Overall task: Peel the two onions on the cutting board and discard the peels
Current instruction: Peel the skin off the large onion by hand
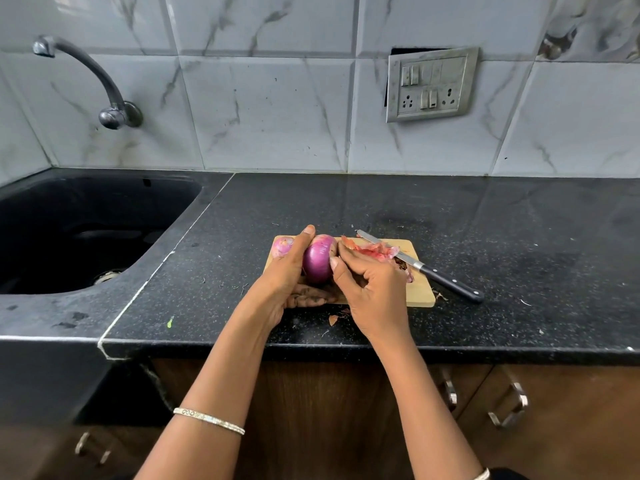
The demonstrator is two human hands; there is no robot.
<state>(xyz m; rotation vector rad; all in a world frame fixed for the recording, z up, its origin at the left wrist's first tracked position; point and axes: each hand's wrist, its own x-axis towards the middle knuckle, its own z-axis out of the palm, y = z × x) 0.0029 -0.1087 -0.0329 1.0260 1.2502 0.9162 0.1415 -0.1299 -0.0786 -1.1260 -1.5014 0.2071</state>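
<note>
the purple onion (318,259) is gripped in the left hand (289,271) over the cutting board (420,292)'s left half, the right hand (370,292) pinching its right side. second onion (282,245) at the far left corner; peels (375,252) and knife (426,268) toward the right edge.

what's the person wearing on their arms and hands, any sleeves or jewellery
Both forearms are bare: no sleeves in view, no gloves on the left hand or right hand. A thin silver bangle with a patterned surface sits on the left forearm. A similar bangle just shows at the right wrist, cut by the frame edge. No rings visible.
</note>
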